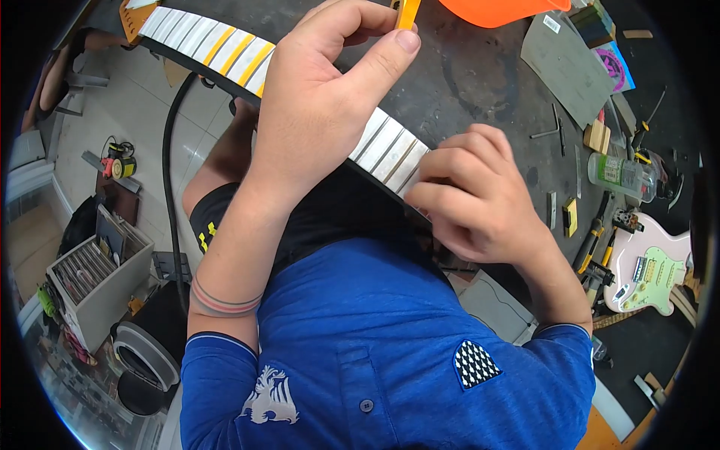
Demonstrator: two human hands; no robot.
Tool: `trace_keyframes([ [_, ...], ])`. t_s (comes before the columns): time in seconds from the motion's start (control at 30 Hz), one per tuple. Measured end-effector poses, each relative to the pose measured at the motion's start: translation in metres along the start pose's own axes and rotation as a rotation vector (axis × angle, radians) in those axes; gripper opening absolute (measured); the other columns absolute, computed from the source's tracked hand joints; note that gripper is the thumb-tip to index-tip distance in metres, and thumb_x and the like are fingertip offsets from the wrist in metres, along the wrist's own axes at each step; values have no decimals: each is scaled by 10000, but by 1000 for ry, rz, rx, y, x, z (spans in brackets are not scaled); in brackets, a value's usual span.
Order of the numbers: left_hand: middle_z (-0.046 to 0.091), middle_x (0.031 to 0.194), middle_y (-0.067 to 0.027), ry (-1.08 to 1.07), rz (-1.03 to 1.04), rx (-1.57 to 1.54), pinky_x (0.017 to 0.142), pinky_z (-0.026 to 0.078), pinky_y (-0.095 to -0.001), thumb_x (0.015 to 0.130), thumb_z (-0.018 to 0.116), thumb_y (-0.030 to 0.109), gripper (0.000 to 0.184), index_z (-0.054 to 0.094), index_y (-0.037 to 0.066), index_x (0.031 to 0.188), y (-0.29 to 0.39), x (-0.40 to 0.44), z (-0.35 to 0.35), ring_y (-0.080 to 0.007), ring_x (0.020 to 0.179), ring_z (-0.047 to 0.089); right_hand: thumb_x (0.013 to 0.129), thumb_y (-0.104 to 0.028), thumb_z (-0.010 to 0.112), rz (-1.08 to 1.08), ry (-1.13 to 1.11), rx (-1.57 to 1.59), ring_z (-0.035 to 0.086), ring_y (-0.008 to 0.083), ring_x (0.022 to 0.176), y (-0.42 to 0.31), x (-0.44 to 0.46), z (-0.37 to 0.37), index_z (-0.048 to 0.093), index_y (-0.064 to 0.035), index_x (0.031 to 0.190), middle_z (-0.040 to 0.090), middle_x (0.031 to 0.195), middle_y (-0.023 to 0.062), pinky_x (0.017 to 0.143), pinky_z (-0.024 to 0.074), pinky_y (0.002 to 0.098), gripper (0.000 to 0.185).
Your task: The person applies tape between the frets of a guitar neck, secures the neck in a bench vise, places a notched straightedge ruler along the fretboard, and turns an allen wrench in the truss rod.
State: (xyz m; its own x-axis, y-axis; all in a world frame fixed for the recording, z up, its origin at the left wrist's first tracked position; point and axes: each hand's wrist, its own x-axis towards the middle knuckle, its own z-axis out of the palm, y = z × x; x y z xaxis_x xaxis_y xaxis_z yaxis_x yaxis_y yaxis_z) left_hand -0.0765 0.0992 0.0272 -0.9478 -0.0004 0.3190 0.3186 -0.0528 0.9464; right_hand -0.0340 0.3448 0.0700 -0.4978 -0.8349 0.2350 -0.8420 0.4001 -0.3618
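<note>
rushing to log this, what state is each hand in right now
Left hand: closed, pinching a slim yellow piece.
Right hand: fingers curled at the long, silvery-white-banded guitar neck; whether it holds anything cannot be told.

Dressed in a short-sleeved royal-blue cloth shirt (409,337) bearing a white embroidered emblem (271,401), a black-and-white checkered shield patch (477,365) and a round dark button (366,406). Also in black shorts (211,204) with yellow marks (203,242). Ringed at left forearm with a thin grey-and-red striped band (227,306).

We have a guitar neck (386,150) slantwise before us; to our right are a bottle (622,174) on the bench (480,86) and, nearer us, a guitar body (656,262); a box (114,304) stands to our left.
</note>
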Motion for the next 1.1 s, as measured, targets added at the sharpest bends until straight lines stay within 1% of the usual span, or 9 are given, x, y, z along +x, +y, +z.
trace_keyframes([
  [0.27, 677, 1113, -58, -11, -135, -56, 930, 518, -285, 1167, 729, 96, 138, 748, -37, 1199, 9, 0, 0, -111, 1016, 636, 847, -143, 871, 106, 77, -205, 684, 285, 1155, 18, -4, -4, 806, -161, 1124, 719, 1196, 27, 1081, 502, 514, 285],
  [0.37, 789, 1147, -66, 38, 78, -189, 1005, 542, -310, 1171, 722, 152, 238, 793, -45, 1285, 3, -2, -12, -128, 1088, 699, 991, -90, 812, 242, 115, -233, 688, 274, 1085, 33, -3, -15, 814, -116, 1116, 720, 1154, 59, 1042, 519, 460, 128],
  [0.47, 782, 1124, -108, -108, 239, 105, 1043, 537, -363, 1123, 740, 170, 244, 789, -49, 1220, 36, -12, -36, -205, 1089, 692, 1073, -84, 769, 556, 324, 344, 700, 194, 1054, 25, 2, -19, 801, -74, 1116, 725, 1129, 51, 1001, 533, 368, 55],
  [0.5, 766, 1089, -117, -160, 341, 228, 1031, 527, -402, 1061, 776, 185, 241, 780, -35, 1160, 40, -14, -44, -250, 1050, 663, 1143, -139, 743, 619, 351, 599, 681, 117, 1052, 21, 3, -21, 777, -28, 1229, 726, 1129, 26, 982, 535, 305, 145],
  [0.6, 724, 985, -102, -298, 380, 376, 946, 505, -453, 906, 855, 193, 242, 746, 6, 1016, 59, -31, -51, -296, 969, 622, 1160, -190, 748, 660, 325, 966, 659, 96, 1081, -8, 24, -30, 728, -3, 1370, 722, 1163, 9, 1019, 535, 310, 283],
  [0.73, 706, 927, -101, -314, 298, 467, 890, 511, -438, 762, 903, 104, 276, 742, 33, 976, 67, -59, -50, -330, 972, 635, 1058, -198, 842, 525, 129, 936, 654, 103, 1032, -11, 37, -30, 721, -6, 1400, 728, 1192, 17, 971, 526, 305, 410],
  [0.77, 708, 923, -101, -306, 289, 472, 882, 509, -431, 760, 908, 109, 280, 745, 37, 976, 65, -64, -50, -329, 965, 636, 967, -182, 902, 552, 114, 901, 668, 135, 959, -16, 41, -30, 738, -18, 1327, 739, 1185, 40, 905, 540, 323, 428],
  [0.93, 707, 911, -95, -275, 235, 498, 858, 479, -442, 766, 934, 131, 291, 754, 55, 982, 65, -82, -52, -332, 950, 640, 875, -361, 976, 291, 40, 550, 686, 192, 931, -23, 41, -27, 741, -7, 1266, 733, 1219, 105, 885, 531, 363, 577],
  [1.1, 705, 915, -73, -302, 181, 517, 874, 441, -455, 768, 962, 156, 314, 757, 71, 990, 69, -93, -51, -333, 945, 643, 850, -164, 975, 203, 97, 395, 733, 234, 851, -30, 41, -19, 748, -85, 1096, 777, 1033, 43, 814, 512, 381, 344],
])
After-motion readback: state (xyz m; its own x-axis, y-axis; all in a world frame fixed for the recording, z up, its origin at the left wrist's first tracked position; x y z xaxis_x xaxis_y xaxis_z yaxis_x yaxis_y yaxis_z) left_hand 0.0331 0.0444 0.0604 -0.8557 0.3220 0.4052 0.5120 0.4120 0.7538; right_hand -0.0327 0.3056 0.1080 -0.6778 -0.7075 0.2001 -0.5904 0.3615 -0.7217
